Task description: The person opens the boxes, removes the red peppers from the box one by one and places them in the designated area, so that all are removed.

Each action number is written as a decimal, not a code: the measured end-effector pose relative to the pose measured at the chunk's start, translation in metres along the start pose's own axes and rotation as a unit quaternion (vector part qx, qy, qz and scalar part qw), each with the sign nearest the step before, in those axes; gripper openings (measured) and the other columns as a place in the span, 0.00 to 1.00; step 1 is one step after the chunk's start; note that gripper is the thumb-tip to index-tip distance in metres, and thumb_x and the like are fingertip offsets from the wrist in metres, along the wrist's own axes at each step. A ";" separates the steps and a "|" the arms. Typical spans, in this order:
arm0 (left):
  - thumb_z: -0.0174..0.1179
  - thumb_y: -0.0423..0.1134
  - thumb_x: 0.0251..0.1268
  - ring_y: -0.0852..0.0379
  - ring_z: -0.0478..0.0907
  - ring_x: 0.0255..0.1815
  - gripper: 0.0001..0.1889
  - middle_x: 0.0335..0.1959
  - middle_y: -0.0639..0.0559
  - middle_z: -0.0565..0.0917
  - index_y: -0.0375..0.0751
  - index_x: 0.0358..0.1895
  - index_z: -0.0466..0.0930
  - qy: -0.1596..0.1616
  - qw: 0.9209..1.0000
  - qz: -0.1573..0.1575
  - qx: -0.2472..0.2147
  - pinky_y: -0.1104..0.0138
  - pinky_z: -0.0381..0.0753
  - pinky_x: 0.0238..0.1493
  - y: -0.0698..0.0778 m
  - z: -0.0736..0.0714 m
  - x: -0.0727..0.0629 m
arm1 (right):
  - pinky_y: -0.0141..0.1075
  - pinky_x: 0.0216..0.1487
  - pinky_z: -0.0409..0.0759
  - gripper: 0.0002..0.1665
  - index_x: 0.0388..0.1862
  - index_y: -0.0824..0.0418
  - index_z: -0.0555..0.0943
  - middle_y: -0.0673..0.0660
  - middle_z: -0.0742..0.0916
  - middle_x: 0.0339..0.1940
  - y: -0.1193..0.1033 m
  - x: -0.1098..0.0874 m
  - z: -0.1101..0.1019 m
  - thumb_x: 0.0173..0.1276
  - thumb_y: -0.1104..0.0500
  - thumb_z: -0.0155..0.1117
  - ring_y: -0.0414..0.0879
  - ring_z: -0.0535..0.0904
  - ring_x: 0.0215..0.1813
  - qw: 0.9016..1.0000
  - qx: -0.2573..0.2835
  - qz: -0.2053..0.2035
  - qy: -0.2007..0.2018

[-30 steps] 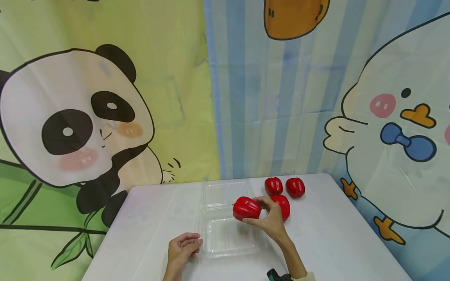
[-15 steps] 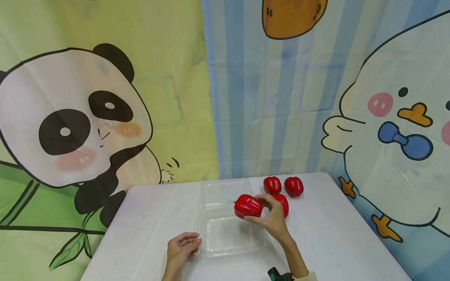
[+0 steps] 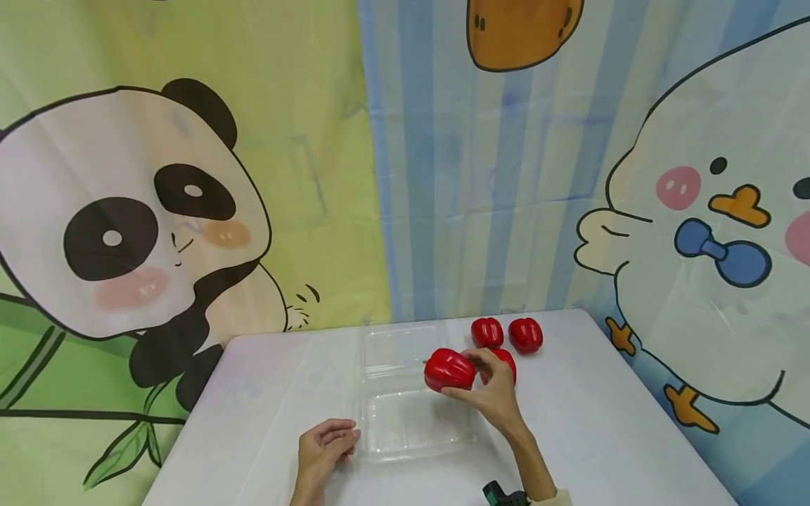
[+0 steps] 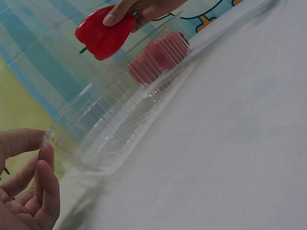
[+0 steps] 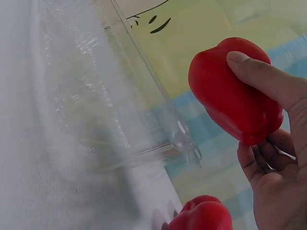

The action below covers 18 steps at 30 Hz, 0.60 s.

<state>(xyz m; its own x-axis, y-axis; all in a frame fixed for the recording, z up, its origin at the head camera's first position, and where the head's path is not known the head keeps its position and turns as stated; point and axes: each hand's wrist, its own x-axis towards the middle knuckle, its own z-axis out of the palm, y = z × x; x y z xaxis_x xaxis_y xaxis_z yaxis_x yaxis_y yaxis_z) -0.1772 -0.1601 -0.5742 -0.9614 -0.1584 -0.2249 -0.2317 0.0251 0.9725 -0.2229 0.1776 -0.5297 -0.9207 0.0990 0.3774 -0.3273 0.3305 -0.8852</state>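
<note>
My right hand point(image 3: 496, 393) grips a glossy red bell pepper point(image 3: 449, 370) between thumb and fingers, its green stem pointing left. The pepper hangs over a clear plastic clamshell box point(image 3: 373, 460), which lies with its lid point(image 3: 400, 348) folded back behind the base. In the left wrist view, the thumb and index finger of my left hand point(image 4: 29, 177) pinch the box's rim at a corner. No pepper lies in the base. In the right wrist view the thumb presses the side of the held bell pepper point(image 5: 230, 91), with fingers beneath it.
Three more red bell peppers stand on the white table point(image 3: 601, 422) right of the box: one at back left point(image 3: 487, 332), one at back right point(image 3: 525, 335), and a nearer pepper point(image 3: 508, 365) partly behind my right hand. A cartoon-printed curtain point(image 3: 329, 176) hangs behind the table.
My right hand has shifted slightly right and up with the bell pepper still in its grip. The left hand stays at the box's rim. The head view has turned a little.
</note>
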 end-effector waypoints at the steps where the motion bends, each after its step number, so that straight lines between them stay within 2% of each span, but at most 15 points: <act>1: 0.77 0.33 0.64 0.57 0.86 0.27 0.17 0.33 0.49 0.93 0.29 0.53 0.88 0.002 1.000 -0.002 0.000 0.70 0.83 0.28 -0.001 0.000 0.001 | 0.49 0.65 0.88 0.46 0.65 0.56 0.84 0.53 0.90 0.59 0.001 0.000 0.000 0.45 0.56 0.95 0.50 0.87 0.59 1.000 0.000 0.001 0.001; 7: 0.76 0.32 0.65 0.57 0.86 0.27 0.17 0.33 0.50 0.93 0.28 0.53 0.87 0.005 1.000 -0.013 -0.003 0.70 0.84 0.28 -0.003 -0.001 0.001 | 0.47 0.65 0.88 0.46 0.64 0.53 0.84 0.53 0.90 0.60 0.003 0.000 -0.002 0.44 0.57 0.95 0.51 0.86 0.60 1.000 -0.001 0.004 0.007; 13: 0.77 0.32 0.63 0.58 0.86 0.27 0.17 0.32 0.50 0.92 0.29 0.53 0.87 -0.003 1.000 -0.003 0.000 0.71 0.84 0.28 0.001 -0.001 -0.001 | 0.47 0.65 0.88 0.46 0.65 0.54 0.84 0.55 0.90 0.62 0.005 0.001 -0.007 0.44 0.57 0.95 0.51 0.86 0.61 1.000 -0.018 0.005 0.020; 18: 0.77 0.33 0.63 0.57 0.86 0.28 0.17 0.33 0.48 0.93 0.29 0.52 0.88 -0.004 1.000 0.005 -0.004 0.70 0.84 0.29 0.004 0.000 -0.001 | 0.35 0.62 0.86 0.46 0.66 0.53 0.84 0.55 0.89 0.64 0.006 0.004 -0.014 0.45 0.57 0.95 0.51 0.85 0.62 0.999 -0.025 0.008 0.024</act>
<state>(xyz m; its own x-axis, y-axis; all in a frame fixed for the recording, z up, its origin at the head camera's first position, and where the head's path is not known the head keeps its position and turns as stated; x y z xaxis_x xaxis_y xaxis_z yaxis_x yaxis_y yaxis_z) -0.1771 -0.1595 -0.5704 -0.9648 -0.1510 -0.2153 -0.2207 0.0194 0.9752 -0.2253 0.1935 -0.5301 -0.9137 0.1493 0.3780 -0.3015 0.3745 -0.8768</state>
